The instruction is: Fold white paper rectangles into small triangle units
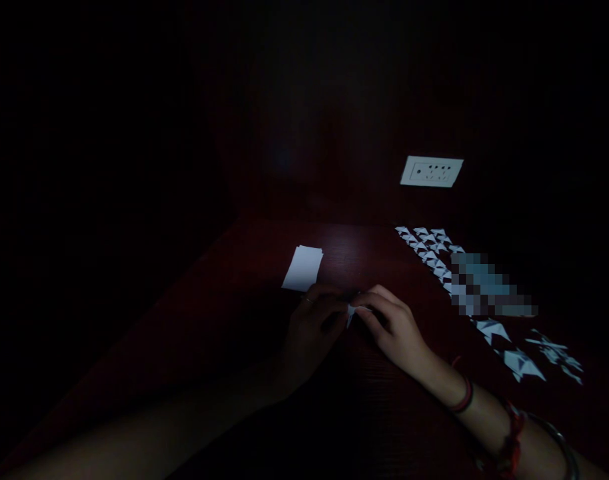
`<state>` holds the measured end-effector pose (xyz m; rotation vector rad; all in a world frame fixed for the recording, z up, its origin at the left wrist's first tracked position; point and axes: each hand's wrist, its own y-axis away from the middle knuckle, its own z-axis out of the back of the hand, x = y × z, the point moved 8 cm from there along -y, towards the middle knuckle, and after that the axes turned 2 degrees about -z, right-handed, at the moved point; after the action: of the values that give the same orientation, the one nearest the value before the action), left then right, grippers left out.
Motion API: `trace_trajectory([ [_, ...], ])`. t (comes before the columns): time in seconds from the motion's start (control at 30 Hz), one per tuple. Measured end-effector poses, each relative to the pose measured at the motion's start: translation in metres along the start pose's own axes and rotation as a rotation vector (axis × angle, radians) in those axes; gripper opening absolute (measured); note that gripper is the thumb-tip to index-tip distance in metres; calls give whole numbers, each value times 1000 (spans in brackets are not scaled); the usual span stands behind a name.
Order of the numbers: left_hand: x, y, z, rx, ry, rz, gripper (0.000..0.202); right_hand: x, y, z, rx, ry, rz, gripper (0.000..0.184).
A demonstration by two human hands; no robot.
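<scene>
Between my two hands is a small folded piece of white paper (351,313), partly covered by fingers. My left hand (312,327), in shadow and with a ring on one finger, pinches its left side. From the right, my right hand (392,323) has thumb and fingers closed on the other side. Just beyond my left hand lies a stack of white paper sheets (303,268). To the right, several folded paper pieces (492,329) are laid out in rows on the dark red table (224,300).
A pile of thin paper scraps (554,350) lies at the far right. Beside the rows is a pixelated flat object (489,283) that I cannot make out. On the wall behind sits a white power socket (432,172). The surroundings are very dark.
</scene>
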<state>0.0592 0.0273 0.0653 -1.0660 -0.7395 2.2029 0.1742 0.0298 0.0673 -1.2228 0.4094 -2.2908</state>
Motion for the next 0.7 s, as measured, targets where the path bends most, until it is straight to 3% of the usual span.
trace_trajectory([
  [0.27,-1,0,-3,48,-3,6,11,-2,0,4,-41,12,-24,10],
  [0.7,4,-1,1,-22,-36,23,12,-6,-4,3,-81,-26,-37,13],
])
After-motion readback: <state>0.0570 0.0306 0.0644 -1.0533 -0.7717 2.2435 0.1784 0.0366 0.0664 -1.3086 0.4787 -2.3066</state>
